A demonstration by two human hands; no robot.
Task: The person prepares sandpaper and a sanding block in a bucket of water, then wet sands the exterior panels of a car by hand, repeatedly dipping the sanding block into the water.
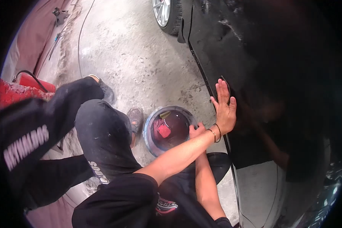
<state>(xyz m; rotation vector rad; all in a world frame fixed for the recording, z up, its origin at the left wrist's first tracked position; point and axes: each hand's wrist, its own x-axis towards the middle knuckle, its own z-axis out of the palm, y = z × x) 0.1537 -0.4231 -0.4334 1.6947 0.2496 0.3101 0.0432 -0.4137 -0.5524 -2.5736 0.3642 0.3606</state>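
Left hand [225, 113] fingers straight, gripping nothing, looks laid on black car panel [256, 68] by its edge. Right hand [197, 132] fingers seem curled on rim of bucket [148, 131], on floor [117, 45] beside panel. Imo light palm, steady bucket. Trouser leg [106, 138] reads "SOU…", shirt print [166, 205] kinda unreadable.

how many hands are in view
2: left hand at the dark car panel, right hand at the bucket rim. Hands of the person alongside are out of view.
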